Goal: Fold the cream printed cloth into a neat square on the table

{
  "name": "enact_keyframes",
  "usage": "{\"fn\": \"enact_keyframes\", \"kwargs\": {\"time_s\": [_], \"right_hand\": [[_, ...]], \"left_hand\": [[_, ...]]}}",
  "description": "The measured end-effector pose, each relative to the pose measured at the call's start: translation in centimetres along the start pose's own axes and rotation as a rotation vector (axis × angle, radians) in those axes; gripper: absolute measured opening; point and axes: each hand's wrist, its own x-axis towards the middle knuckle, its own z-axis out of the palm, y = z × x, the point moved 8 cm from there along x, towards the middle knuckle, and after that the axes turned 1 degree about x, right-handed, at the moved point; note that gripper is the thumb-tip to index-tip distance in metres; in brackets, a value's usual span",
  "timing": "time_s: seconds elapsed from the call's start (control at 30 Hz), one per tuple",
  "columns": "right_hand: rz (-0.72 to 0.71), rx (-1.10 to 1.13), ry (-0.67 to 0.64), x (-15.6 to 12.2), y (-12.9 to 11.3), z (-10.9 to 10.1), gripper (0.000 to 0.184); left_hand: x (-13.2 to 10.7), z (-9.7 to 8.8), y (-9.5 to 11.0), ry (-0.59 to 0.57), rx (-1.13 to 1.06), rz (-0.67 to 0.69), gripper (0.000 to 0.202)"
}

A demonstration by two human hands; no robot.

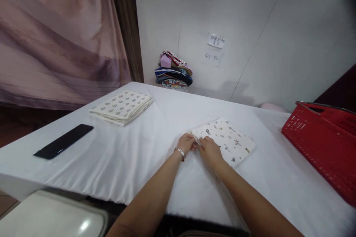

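Observation:
A folded white cloth [233, 140] printed with small plants and trees lies flat on the white-covered table in front of me. My left hand [187, 143] is closed on its near left corner, where the layered edges show. Right beside it, my right hand [210, 151] pinches the same edge, its wrist passing over the near side of the cloth. The fingertips of both hands are partly hidden. At the far left of the table rests a second folded cloth [122, 104], cream with grey heart-like prints, several layers thick and apart from both hands.
A flat black object [65, 141] lies at the table's left. On the right stands a red plastic basket [319, 137]. Beyond the far edge is a stack of folded fabrics [174, 72] against the wall. A pale chair or stool [50, 214] is at the lower left; a pink curtain [61, 37] hangs behind.

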Motion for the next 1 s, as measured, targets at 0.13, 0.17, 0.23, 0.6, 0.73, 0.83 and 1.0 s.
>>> {"fn": "enact_keyframes", "kwargs": {"time_s": [0.13,0.17,0.23,0.6,0.73,0.83,1.0], "right_hand": [[0.007,-0.003,-0.009,0.5,0.1,0.0,0.022],[0.009,0.001,-0.008,0.5,0.1,-0.1,0.024],[0.015,0.010,0.000,0.6,0.2,-0.2,0.028],[0.044,0.017,-0.021,0.6,0.5,0.0,0.028],[-0.002,-0.019,0.003,0.5,-0.2,0.3,0.027],[-0.003,0.022,-0.006,0.5,0.0,0.4,0.024],[-0.084,0.259,0.058,-0.7,0.9,-0.9,0.024]], "left_hand": [[0.0,-0.2,0.0,0.018,0.050,0.017,0.015],[0.1,-0.4,0.0,0.029,0.074,0.026,0.015],[0.3,-0.7,0.1,0.055,0.147,0.055,0.013],[0.7,-0.9,0.1,0.018,0.440,0.139,0.009],[0.5,-0.8,0.5,0.013,0.445,0.163,0.010],[0.5,-0.7,0.6,0.006,0.445,0.182,0.009],[0.5,-0.7,0.8,-0.002,0.446,0.197,0.010]]}}
